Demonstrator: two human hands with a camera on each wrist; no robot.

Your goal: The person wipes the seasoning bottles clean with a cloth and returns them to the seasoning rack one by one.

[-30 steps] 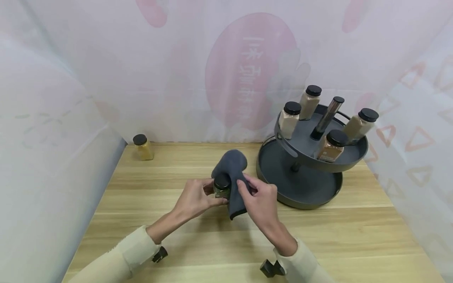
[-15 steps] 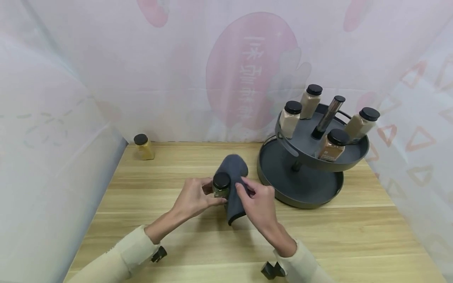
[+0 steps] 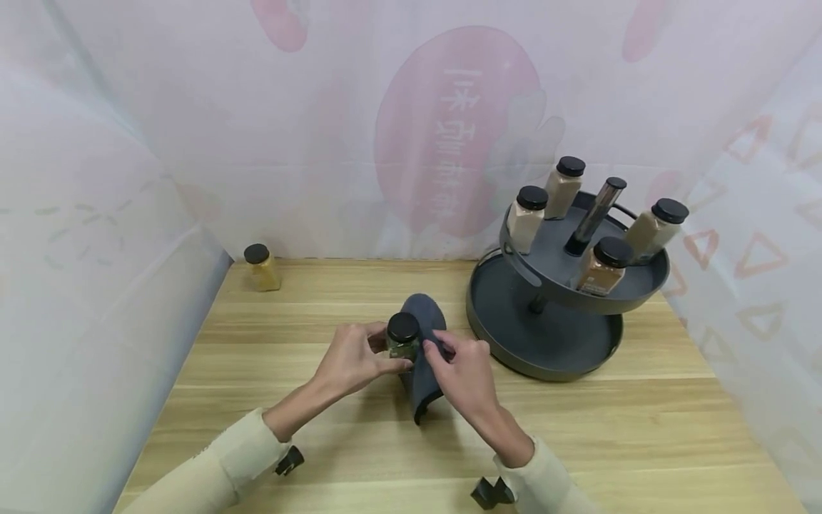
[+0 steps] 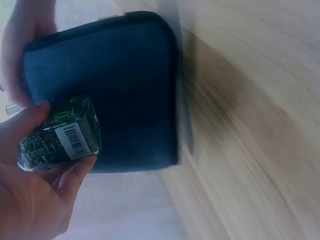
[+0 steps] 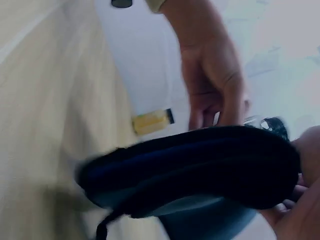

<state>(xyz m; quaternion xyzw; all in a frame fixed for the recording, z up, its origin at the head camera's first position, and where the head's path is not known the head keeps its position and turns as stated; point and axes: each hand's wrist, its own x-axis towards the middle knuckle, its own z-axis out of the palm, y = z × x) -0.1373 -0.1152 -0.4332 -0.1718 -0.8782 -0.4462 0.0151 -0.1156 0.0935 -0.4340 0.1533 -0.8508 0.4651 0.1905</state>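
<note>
Between thumb and fingers, my left hand (image 3: 349,360) holds a square glass jar (image 3: 401,350) of green flakes with a black lid, above the table. Its barcode label shows in the left wrist view, where the jar (image 4: 62,135) lies in front of a dark grey cloth (image 4: 135,90). My right hand (image 3: 469,375) pinches this folded, black-edged cloth (image 3: 425,385) against the jar's right side. Seen from the right wrist, the cloth (image 5: 200,170) covers most of the jar.
A two-tier dark grey rack (image 3: 546,346) stands at the right, its upper tray carrying several black-lidded spice jars, one reddish brown (image 3: 601,271). A yellow spice jar (image 3: 265,273) stands at the table's back left corner. Fabric walls enclose the wooden table (image 3: 308,307).
The cloth has slid toward me along the jar's right side, and my right hand has shifted slightly left with it. My left hand and the jar stay nearly in place.
</note>
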